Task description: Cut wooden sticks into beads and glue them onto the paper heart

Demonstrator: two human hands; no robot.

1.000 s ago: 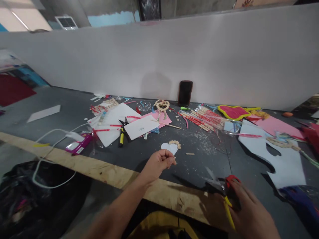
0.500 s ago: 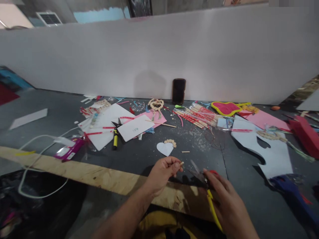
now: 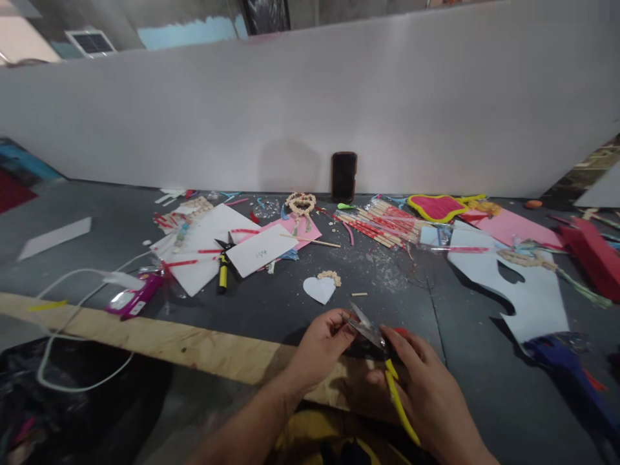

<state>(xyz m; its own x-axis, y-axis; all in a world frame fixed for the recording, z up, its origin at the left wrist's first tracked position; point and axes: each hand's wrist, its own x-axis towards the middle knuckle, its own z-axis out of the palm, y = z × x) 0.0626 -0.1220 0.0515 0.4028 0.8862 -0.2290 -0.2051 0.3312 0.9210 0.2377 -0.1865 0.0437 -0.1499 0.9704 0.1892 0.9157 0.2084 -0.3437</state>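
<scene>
Paper heart point(image 3: 317, 292) lay near desk's point(image 3: 271, 310) front edge; beige bits point(image 3: 332, 277) lined only its upper-right side, remainder bare. Short stick point(image 3: 359, 294) lay beside it. Right hand point(image 3: 431, 387) curled around scissors point(image 3: 372, 333), blades parted. Left hand point(image 3: 318, 343) pinched nearly closed at blades; contents unclear.

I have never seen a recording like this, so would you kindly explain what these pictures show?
There is no robot here, only a person's bare hands. Every picture comes from one camera on the person's head, looking forward and down.

The right hand holds scissors, blades apart, at the fingers of the left hand. Anything pinched there is hard to make out.

On the dark tabletop lie a white heart with small beads at its upper right, a short stick and yellow-handled cutters. Behind, a phone stands by a pale partition.
</scene>
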